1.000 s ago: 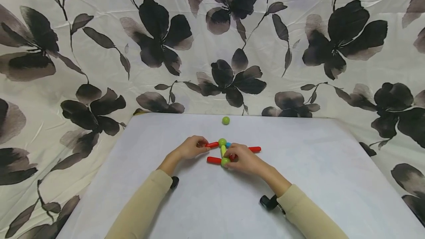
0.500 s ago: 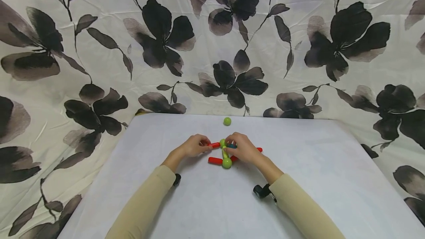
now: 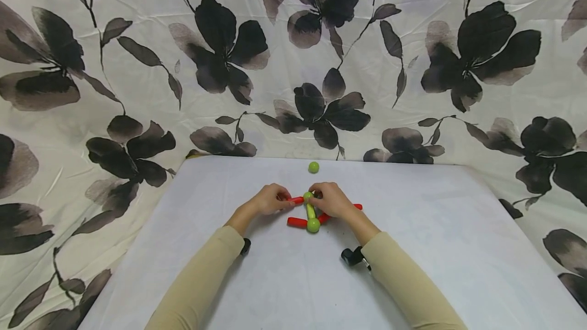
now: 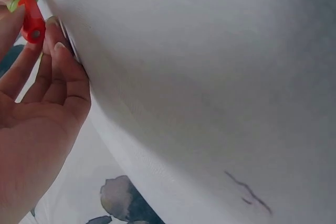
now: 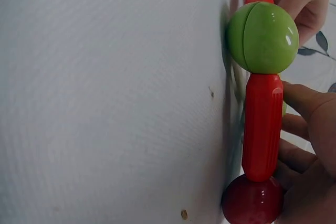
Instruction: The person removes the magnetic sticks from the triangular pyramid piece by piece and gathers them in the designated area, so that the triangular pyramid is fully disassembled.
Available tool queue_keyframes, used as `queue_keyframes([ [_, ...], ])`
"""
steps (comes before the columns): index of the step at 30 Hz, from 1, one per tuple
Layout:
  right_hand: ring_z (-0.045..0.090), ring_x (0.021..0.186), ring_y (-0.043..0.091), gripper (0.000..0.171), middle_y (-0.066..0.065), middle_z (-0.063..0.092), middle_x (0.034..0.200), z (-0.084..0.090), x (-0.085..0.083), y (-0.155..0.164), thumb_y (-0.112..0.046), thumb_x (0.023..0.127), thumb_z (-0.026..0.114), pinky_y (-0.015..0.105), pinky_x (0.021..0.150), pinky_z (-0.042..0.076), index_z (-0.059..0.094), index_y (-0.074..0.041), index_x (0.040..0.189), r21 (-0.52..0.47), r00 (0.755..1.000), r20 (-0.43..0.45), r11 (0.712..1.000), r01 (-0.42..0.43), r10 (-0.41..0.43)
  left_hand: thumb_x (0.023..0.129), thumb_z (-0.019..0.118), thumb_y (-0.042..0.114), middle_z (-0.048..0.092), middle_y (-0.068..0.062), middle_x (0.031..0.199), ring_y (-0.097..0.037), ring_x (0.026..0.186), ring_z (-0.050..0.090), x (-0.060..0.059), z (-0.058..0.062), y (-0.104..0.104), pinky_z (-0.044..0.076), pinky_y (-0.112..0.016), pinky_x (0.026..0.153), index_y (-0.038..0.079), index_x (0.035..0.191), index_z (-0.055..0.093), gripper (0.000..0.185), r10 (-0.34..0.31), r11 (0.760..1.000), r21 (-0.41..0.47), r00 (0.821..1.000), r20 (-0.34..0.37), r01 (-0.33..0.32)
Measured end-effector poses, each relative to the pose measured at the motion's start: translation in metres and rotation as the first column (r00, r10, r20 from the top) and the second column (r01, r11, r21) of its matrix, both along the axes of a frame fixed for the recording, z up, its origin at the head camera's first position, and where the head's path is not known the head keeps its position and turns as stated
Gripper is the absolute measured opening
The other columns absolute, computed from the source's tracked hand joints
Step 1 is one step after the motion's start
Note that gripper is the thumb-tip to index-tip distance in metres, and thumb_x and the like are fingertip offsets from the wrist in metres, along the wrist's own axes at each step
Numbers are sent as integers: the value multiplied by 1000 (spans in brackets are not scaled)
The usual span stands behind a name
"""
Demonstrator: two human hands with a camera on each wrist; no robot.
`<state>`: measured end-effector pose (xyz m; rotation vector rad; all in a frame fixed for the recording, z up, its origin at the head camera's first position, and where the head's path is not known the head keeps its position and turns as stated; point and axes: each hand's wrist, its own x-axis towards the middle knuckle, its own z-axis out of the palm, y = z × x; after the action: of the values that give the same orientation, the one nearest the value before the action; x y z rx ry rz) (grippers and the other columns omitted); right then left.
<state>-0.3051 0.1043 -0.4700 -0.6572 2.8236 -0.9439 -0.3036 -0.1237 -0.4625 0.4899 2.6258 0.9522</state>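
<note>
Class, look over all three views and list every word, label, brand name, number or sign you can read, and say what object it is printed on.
None: no view shows any readable text.
The red plastic rods, the green plastic balls and the dark red ball are plain.
The white table cover bears only small dark marks, not letters.
The backdrop cloth carries a black flower print, no writing.

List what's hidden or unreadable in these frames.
- Head view: the right hand covers the far joint of the stick-and-ball toy; its grip there cannot be seen.
- Head view: the left hand hides the end of a red stick.
- Left wrist view: the toy is cut off by the top-left corner.
- Right wrist view: the red ball is cut by the bottom edge.
</note>
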Motion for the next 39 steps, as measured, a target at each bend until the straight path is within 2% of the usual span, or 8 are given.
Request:
queue_keyframes([
  [8, 60, 89, 20, 24, 6, 70, 97, 1, 1, 0, -19, 96, 73, 36, 85, 52, 73, -5, 116, -32, 1000, 17, 999, 0, 1, 96, 74, 24, 67, -2, 84, -15, 78, 58, 0, -2, 1, 47, -26, 70, 5, 102, 74, 20, 34, 999, -5, 999, 4, -34],
  [15, 60, 91, 20, 23, 6, 71, 100, 1, 1, 1, -18, 96, 73, 38, 88, 53, 74, -5, 115, -47, 1000, 25, 999, 0, 1, 96, 74, 24, 66, -3, 82, -15, 76, 56, 1, -1, 3, 45, -26, 67, 4, 99, 74, 20, 36, 999, -3, 999, 1, -36],
  [18, 60, 91, 20, 23, 6, 71, 101, 1, 2, 1, -18, 96, 73, 37, 88, 53, 74, -5, 115, -50, 1000, 28, 999, 0, 1, 96, 74, 23, 64, -2, 81, -15, 76, 55, 1, -2, 4, 44, -25, 67, 4, 97, 73, 19, 49, 999, -17, 999, -20, -49],
  [24, 60, 92, 20, 24, 7, 70, 101, 1, 4, 0, -17, 96, 74, 36, 88, 53, 73, -5, 116, -55, 999, 50, 999, -3, 5, 96, 74, 22, 60, -3, 78, -17, 76, 52, 2, -2, 5, 41, -26, 66, 3, 90, 71, 20, 114, 992, -40, 991, -74, -117],
  [29, 60, 92, 20, 23, 6, 70, 101, 1, 4, -1, -18, 96, 74, 35, 88, 52, 73, -6, 116, -48, 999, 54, 999, 6, -4, 96, 74, 21, 61, -4, 80, -18, 77, 53, 3, 0, 4, 42, -26, 66, 3, 90, 71, 19, 119, 992, -27, 990, -76, -121],
  [34, 60, 93, 20, 24, 6, 70, 103, 2, 4, -1, -17, 96, 73, 35, 88, 53, 73, -5, 117, -55, 998, 62, 998, 10, -6, 94, 74, 18, 62, -4, 80, -18, 78, 55, 3, 2, -7, 45, -28, 69, 2, 92, 71, 16, 154, 988, 7, 983, -98, -154],
  [39, 59, 93, 20, 24, 7, 70, 103, 3, 4, 0, -17, 96, 73, 36, 89, 53, 73, -5, 117, -62, 998, 69, 998, 12, -7, 93, 73, 17, 63, -5, 80, -19, 79, 55, -1, 3, -35, 45, -29, 70, 1, 95, 71, 16, 190, 982, 25, 972, -135, -189],
])
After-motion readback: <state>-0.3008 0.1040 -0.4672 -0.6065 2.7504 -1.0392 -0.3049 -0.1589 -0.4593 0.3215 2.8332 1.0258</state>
